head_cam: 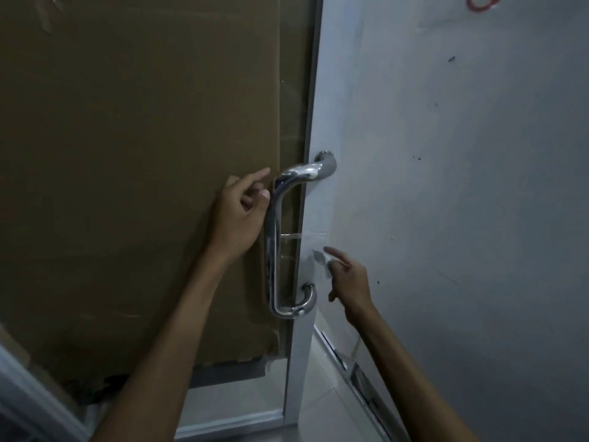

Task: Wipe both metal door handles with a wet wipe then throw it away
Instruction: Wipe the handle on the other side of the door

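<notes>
**Hands at the polished handle, wipe in the right one**

I see the metal door handle (274,247) as a smooth, round chrome tube with bright reflections. It has a long straight bar with a bend at each end, and the two ends go into the pale frame of the door (306,218). Its long axis is vertical, only a little tilted in my view, and the bent ends point to the right, toward the frame.

My left hand (240,215) is just to the left of the upper part of the bar. Its fingers are loosely curled and hold nothing; the index finger is stretched toward the top bend, and the thumb seems to touch the bar, but I cannot tell for sure.

My right hand (347,279) is lower, to the right of the bar and apart from it. It pinches the wet wipe (320,258), a small, thin, crumpled, whitish piece that stands out above its fingers, close to the frame.

Behind the left hand the glass is covered with brown cardboard (143,154), matt and flat, with a torn lower edge. To the right of the right hand there is a grey painted wall (462,186) with small dark spots.
</notes>
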Available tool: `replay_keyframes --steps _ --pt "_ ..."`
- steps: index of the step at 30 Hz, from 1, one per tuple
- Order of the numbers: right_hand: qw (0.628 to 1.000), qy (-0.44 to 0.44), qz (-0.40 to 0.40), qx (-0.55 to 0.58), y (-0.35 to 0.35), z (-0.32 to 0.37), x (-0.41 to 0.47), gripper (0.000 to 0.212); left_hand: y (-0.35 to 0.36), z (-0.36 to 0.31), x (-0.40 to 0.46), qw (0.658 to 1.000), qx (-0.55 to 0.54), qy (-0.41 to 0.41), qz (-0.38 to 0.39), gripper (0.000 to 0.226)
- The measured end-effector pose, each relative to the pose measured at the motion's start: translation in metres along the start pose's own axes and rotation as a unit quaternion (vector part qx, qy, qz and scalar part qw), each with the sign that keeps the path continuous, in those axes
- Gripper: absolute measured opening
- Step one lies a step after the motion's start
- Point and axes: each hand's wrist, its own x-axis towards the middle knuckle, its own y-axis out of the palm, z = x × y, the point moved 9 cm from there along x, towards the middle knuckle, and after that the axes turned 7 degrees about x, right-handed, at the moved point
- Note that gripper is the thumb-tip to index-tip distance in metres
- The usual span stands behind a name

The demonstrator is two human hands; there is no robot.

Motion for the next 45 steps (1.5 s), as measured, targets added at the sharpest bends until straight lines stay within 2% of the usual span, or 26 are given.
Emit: replay_keyframes --steps 3,5,8,12,17,20,22,24,26,27,29,33,37,41,45 --pt "0.993 -0.03 -0.024 0.107 -0.007 0.065 -0.012 0.02 -0.003 -0.032 -0.008 0.999 -0.001 0.037 -0.03 0.022" --pt "0.987 -0.098 -0.034 0.124 -0.008 0.109 -0.025 0.015 0.007 -0.053 -0.015 0.999 -0.032 0.032 0.009 0.013" --pt "0.972 -0.206 -0.039 0.109 -0.003 0.164 -0.048 0.015 0.026 -0.076 -0.023 0.99 -0.11 -0.02 0.084 0.021" --pt "0.952 -0.302 -0.037 0.035 0.008 0.195 -0.067 0.037 0.039 -0.08 -0.03 0.957 -0.236 -0.109 0.131 0.027" --pt "0.95 -0.306 0.053 0.002 0.022 0.2 -0.073 0.059 0.044 -0.067 -0.026 0.918 -0.326 -0.168 0.149 0.031" --pt "0.949 -0.31 0.051 0.018 0.012 0.209 -0.072 0.059 0.042 -0.062 -0.021 0.909 -0.338 -0.187 0.16 0.025" --pt "0.949 -0.314 0.003 0.027 -0.007 0.215 -0.065 0.053 0.026 -0.057 -0.009 0.937 -0.286 -0.176 0.092 0.015" --pt "0.953 -0.297 -0.049 0.034 -0.03 0.218 -0.054 0.049 0.0 -0.064 0.011 0.983 -0.146 -0.106 -0.017 0.001" --pt "0.959 -0.271 -0.076 0.037 -0.046 0.217 -0.041 0.047 -0.011 -0.081 0.035 0.995 0.019 -0.019 -0.097 0.006" --pt "0.962 -0.259 -0.08 0.036 -0.05 0.215 -0.036 0.046 -0.007 -0.088 0.047 0.991 0.083 0.006 -0.107 0.007" --pt "0.968 -0.238 -0.074 0.027 -0.049 0.212 -0.025 0.044 0.015 -0.098 0.07 0.982 0.171 0.041 -0.069 0.008" --pt "0.976 -0.214 -0.033 -0.01 -0.037 0.205 -0.005 0.039 0.067 -0.1 0.086 0.976 0.203 0.06 0.044 0.012" --pt "0.98 -0.199 -0.016 -0.024 -0.035 0.207 0.015 0.035 0.077 -0.099 0.088 0.977 0.196 0.034 0.072 0.019" --pt "0.978 -0.205 -0.008 -0.029 -0.034 0.209 0.032 0.031 0.079 -0.102 0.07 0.964 0.212 0.079 0.142 0.016" --pt "0.978 -0.207 -0.005 -0.03 -0.025 0.209 0.042 0.029 0.079 -0.093 0.061 0.959 0.207 0.09 0.17 0.014"
